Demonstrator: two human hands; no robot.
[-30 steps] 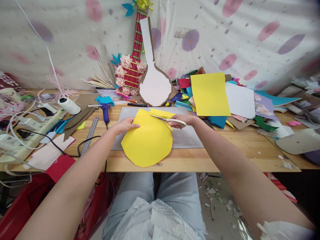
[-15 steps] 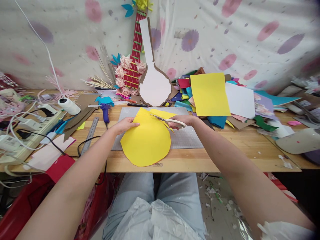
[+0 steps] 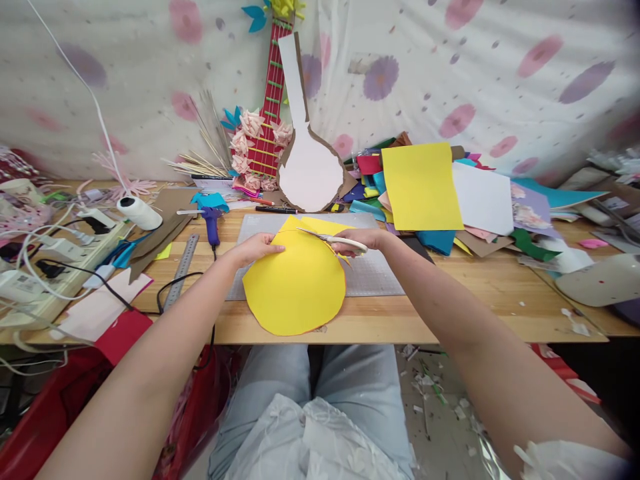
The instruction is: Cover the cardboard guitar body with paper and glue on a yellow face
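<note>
A yellow paper sheet, cut round along its near edge, lies over a grey cutting mat on the wooden table. My left hand pinches its upper left edge. My right hand grips white-handled scissors, whose blades point left into the sheet's far edge. A loose yellow strip hangs off behind the blades.
A purple glue gun, a metal ruler and a thread spool lie left of the mat. A heap of coloured paper fills the right. A cardboard guitar shape leans on the back wall. A power strip with cables sits far left.
The scissors have advanced a little to the left along the sheet's far edge. My left hand has shifted slightly right, and the yellow sheet has turned a little under it.
</note>
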